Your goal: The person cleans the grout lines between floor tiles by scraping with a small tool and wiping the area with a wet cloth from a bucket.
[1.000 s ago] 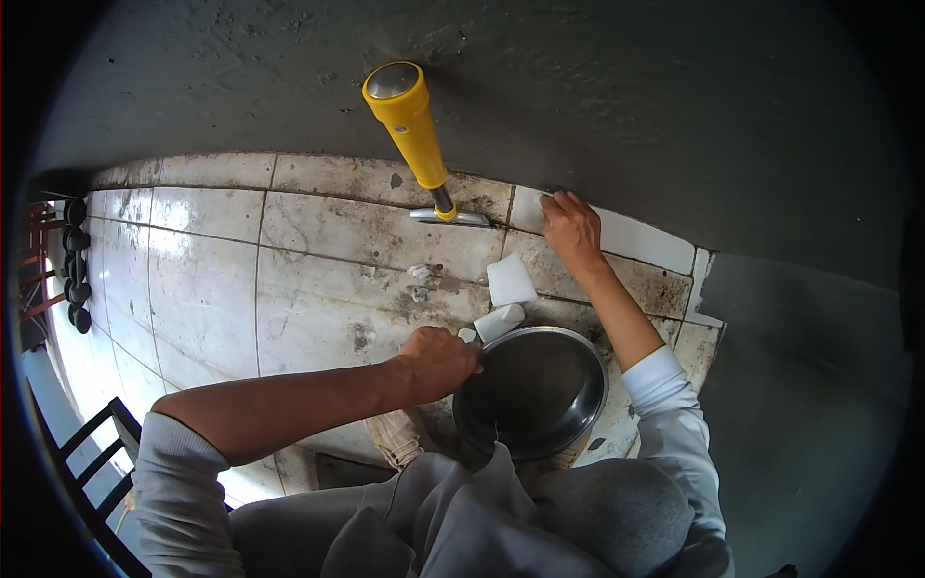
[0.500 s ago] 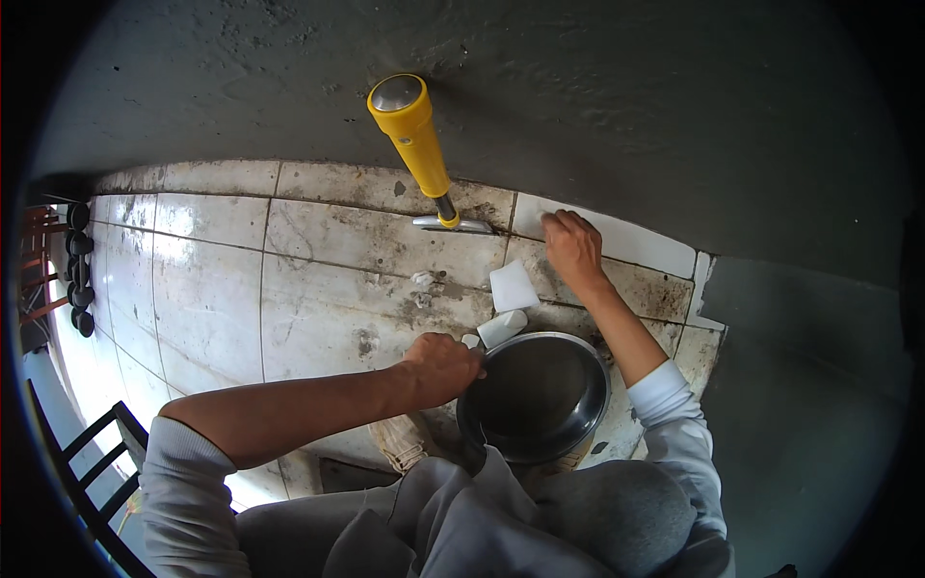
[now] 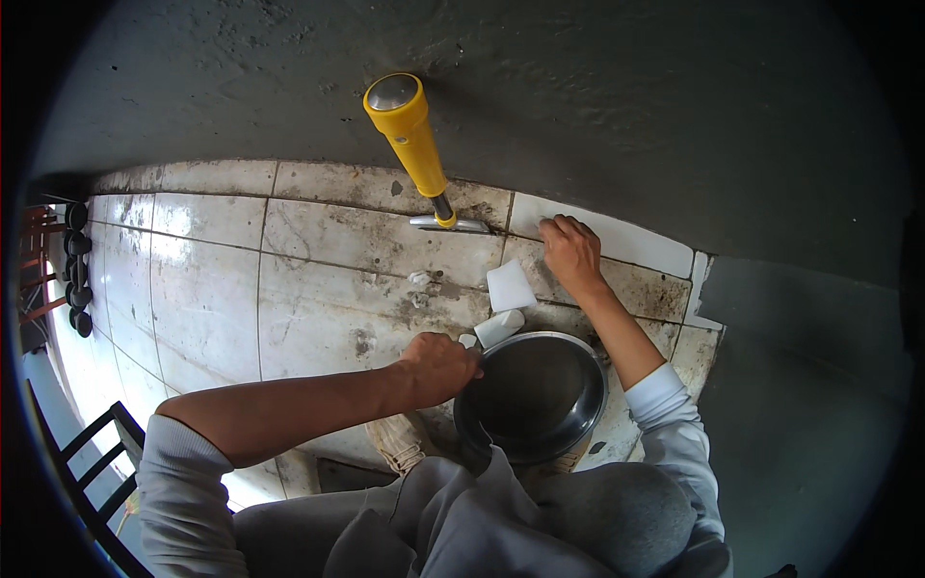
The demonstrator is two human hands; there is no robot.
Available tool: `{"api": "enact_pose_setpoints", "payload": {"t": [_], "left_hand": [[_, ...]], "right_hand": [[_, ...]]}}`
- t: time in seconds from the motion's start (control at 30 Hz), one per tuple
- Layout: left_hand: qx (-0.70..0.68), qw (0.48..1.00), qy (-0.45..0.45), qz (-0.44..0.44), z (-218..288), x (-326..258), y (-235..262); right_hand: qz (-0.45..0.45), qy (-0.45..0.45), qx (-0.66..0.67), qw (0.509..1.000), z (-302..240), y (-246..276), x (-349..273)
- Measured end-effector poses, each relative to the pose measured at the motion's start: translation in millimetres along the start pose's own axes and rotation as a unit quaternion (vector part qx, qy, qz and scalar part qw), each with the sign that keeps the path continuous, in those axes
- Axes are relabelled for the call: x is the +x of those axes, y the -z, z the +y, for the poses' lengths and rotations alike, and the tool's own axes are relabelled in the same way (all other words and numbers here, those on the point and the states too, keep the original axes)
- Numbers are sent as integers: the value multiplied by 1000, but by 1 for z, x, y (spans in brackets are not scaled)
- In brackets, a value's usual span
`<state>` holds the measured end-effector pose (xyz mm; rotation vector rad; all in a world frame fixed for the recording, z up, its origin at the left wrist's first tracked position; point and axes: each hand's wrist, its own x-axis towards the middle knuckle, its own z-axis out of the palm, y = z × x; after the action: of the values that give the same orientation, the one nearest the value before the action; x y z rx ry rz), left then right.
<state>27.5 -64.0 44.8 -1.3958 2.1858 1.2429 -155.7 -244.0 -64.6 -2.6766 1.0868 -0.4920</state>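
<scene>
My left hand [image 3: 436,370] is closed at the left rim of a round black bowl [image 3: 532,400], with its fingertips over the edge. The bowl stands low between my legs and looks dark inside. Farther off, my right hand [image 3: 572,252] has its fingers curled together against the white skirting tile [image 3: 631,244] at the wall's foot; anything pinched in them is hidden. Between my hands lie a flat white square piece [image 3: 511,286] and a thick white block [image 3: 499,328] touching the bowl's far rim. A small white tip [image 3: 467,341] shows beside my left knuckles.
A yellow-handled scraper [image 3: 414,144] stands upright near the grey wall [image 3: 617,106], its flat metal head on the stained floor tiles [image 3: 318,289]. White crumbs [image 3: 419,278] lie nearby. Dark chair legs [image 3: 101,462] rise at lower left, and round black objects [image 3: 79,265] at far left.
My right hand has shifted very slightly down along the skirting tile, its fingers still curled. My left hand stays at the bowl's rim, and the other things look unmoved.
</scene>
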Motion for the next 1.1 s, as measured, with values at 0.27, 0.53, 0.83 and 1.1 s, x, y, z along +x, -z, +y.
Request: {"api": "enact_pose_setpoints", "payload": {"t": [0.27, 0.53, 0.83, 1.1], "left_hand": [[0, 1000, 0, -1, 0, -1, 1], [-25, 1000, -11, 9, -1, -1, 1], [-12, 1000, -4, 6, -1, -1, -1], [-10, 1000, -7, -1, -1, -1, 2]], "right_hand": [[-3, -20, 6, 1000, 1, -3, 8], [4, 18, 0, 1000, 7, -6, 20], [-68, 42, 33, 996, 6, 5, 16], [-38, 54, 50, 997, 6, 6, 20]]}}
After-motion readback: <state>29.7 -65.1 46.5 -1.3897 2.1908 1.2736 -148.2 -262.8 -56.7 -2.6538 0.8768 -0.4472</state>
